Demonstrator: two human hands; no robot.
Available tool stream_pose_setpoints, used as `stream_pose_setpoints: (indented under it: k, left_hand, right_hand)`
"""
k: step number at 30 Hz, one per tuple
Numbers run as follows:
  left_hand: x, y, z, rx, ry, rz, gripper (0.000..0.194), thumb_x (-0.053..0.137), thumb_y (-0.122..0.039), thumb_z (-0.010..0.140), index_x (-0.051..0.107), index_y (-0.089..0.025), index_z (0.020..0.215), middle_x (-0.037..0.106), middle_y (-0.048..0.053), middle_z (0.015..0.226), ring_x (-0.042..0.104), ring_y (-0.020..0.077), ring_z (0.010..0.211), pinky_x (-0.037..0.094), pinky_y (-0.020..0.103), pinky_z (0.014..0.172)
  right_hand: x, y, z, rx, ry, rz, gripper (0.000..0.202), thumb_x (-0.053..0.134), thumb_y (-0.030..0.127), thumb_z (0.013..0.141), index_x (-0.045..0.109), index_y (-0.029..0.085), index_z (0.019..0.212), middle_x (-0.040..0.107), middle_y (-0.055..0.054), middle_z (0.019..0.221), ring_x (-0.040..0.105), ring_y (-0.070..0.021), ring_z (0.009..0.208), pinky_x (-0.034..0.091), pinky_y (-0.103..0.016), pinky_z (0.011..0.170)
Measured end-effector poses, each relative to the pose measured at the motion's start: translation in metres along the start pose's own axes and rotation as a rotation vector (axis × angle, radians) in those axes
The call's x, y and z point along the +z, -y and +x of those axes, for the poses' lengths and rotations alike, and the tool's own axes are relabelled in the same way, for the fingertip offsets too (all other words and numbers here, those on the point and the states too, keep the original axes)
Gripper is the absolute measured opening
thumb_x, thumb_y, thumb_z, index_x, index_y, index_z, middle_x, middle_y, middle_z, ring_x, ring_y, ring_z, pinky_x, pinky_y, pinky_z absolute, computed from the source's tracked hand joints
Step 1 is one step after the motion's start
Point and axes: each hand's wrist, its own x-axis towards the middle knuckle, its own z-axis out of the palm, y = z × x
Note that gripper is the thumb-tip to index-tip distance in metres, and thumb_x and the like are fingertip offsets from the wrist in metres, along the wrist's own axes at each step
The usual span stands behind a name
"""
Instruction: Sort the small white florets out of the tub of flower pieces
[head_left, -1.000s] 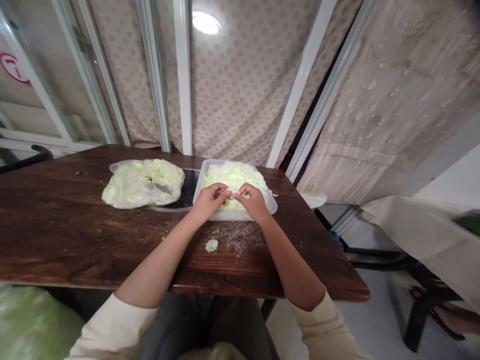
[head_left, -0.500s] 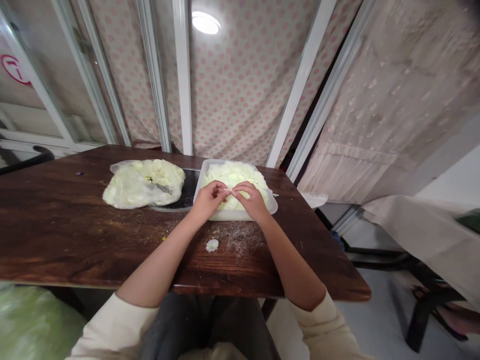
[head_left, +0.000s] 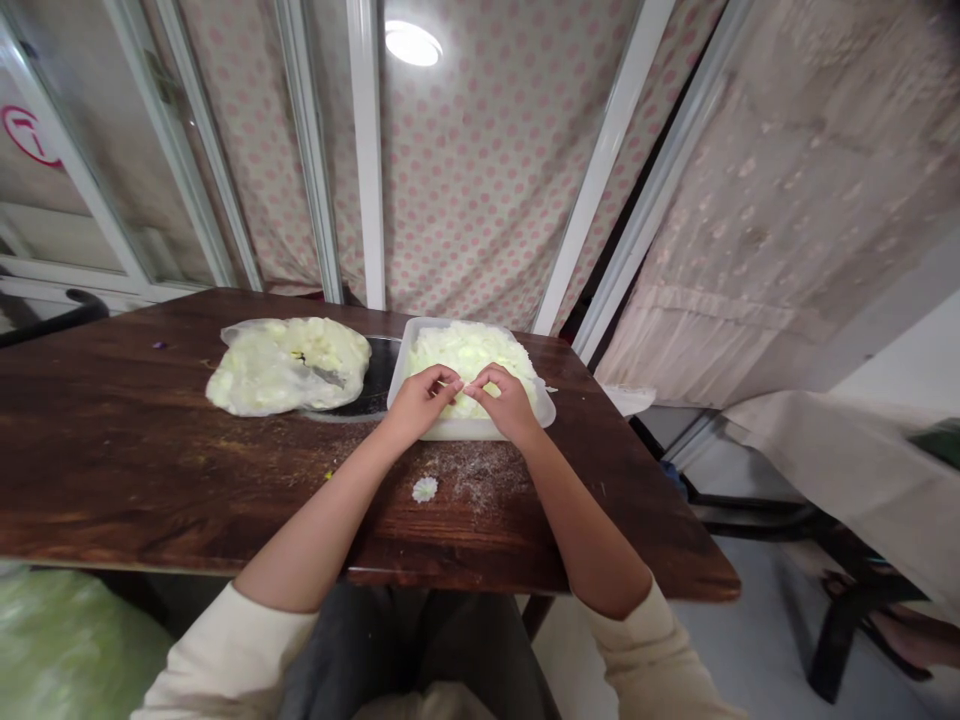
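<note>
Both hands meet over a white plastic tub [head_left: 459,430] heaped with pale yellow-green, petal-like pieces [head_left: 469,345]. My left hand [head_left: 424,398] has its thumb and fingertips pinched together at the tub's near side. Just right of it, my right hand [head_left: 501,395] is pinched too, its fingertips almost touching the left ones. Whatever lies between the fingertips is too small to name. On the table in front of the tub lies a small white, ruffled, flower-like piece [head_left: 424,489].
A clear plastic bag [head_left: 259,375] of similar pale pieces lies left of the tub, partly over a dark glossy tray [head_left: 379,385]. Fine crumbs dot the brown wooden table [head_left: 150,470]. A green-filled bag [head_left: 71,640] stands below at left. Curtained glass panels rise behind.
The fingertips have shifted slightly, with a little more space between the two hands. The tub, bag and white piece stay where they were.
</note>
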Motion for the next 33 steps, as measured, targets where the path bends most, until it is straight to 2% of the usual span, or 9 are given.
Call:
stream_pose_setpoints:
  k: [6,11,15,18,25,29,33]
  left_hand:
    - [0.0,-0.003,-0.001,-0.017,-0.003,-0.02,0.025,0.049,-0.039,0.082,0.058,-0.015,0.085,0.057,0.001,0.07,0.05,0.01,0.059,0.039,0.022,0.056]
    - [-0.001,-0.006,-0.001,-0.012,0.09,-0.05,0.024,0.05,-0.037,0.081,0.058,-0.014,0.079,0.055,-0.001,0.065,0.05,0.0096,0.057,0.039,0.022,0.058]
    - [-0.001,-0.005,-0.001,0.005,0.092,-0.029,0.023,0.049,-0.035,0.082,0.058,-0.015,0.076,0.055,-0.001,0.062,0.048,0.0096,0.058,0.037,0.021,0.057]
    - [-0.001,-0.002,0.0,0.003,0.051,-0.016,0.022,0.05,-0.035,0.081,0.058,-0.015,0.075,0.054,-0.001,0.061,0.047,0.0096,0.057,0.036,0.021,0.056]
    - [-0.001,0.003,0.003,-0.061,-0.163,-0.059,0.02,0.05,-0.033,0.079,0.055,-0.015,0.077,0.056,0.0,0.062,0.051,0.011,0.056,0.038,0.023,0.056]
    - [-0.001,0.006,0.004,-0.046,-0.192,-0.052,0.017,0.055,-0.031,0.076,0.056,-0.015,0.078,0.056,0.001,0.065,0.052,0.0119,0.06,0.039,0.024,0.059]
    - [0.001,0.01,0.004,-0.04,-0.176,-0.099,0.017,0.059,-0.028,0.072,0.053,-0.016,0.082,0.055,-0.001,0.066,0.052,0.0113,0.06,0.038,0.023,0.058]
  right_hand:
    - [0.002,-0.001,-0.001,0.013,-0.028,0.021,0.027,0.066,0.032,0.07,0.046,0.021,0.056,0.048,0.003,0.064,0.048,-0.0129,0.066,0.038,-0.028,0.07]
    - [0.002,-0.003,-0.001,0.003,-0.031,0.021,0.027,0.067,0.031,0.069,0.046,0.02,0.055,0.048,0.003,0.063,0.048,-0.0126,0.065,0.038,-0.028,0.068]
    - [0.003,-0.005,-0.001,-0.016,-0.023,-0.01,0.029,0.068,0.032,0.068,0.046,0.02,0.053,0.048,0.003,0.061,0.048,-0.0126,0.064,0.038,-0.028,0.067]
    - [0.003,-0.004,-0.002,-0.017,-0.022,0.002,0.027,0.067,0.032,0.069,0.049,0.02,0.054,0.05,0.003,0.061,0.048,-0.0125,0.064,0.038,-0.028,0.066]
    - [0.001,0.001,0.001,0.03,0.01,0.064,0.016,0.061,0.03,0.073,0.055,0.02,0.063,0.056,0.0,0.07,0.052,-0.0136,0.071,0.04,-0.028,0.072]
    - [0.0,-0.002,0.002,0.074,0.011,0.058,0.013,0.054,0.03,0.077,0.054,0.019,0.071,0.056,-0.001,0.075,0.051,-0.0139,0.075,0.039,-0.027,0.074]
    - [0.0,-0.005,0.002,0.139,0.037,0.058,0.018,0.046,0.034,0.081,0.046,0.02,0.07,0.046,0.003,0.067,0.044,-0.0116,0.065,0.036,-0.025,0.065]
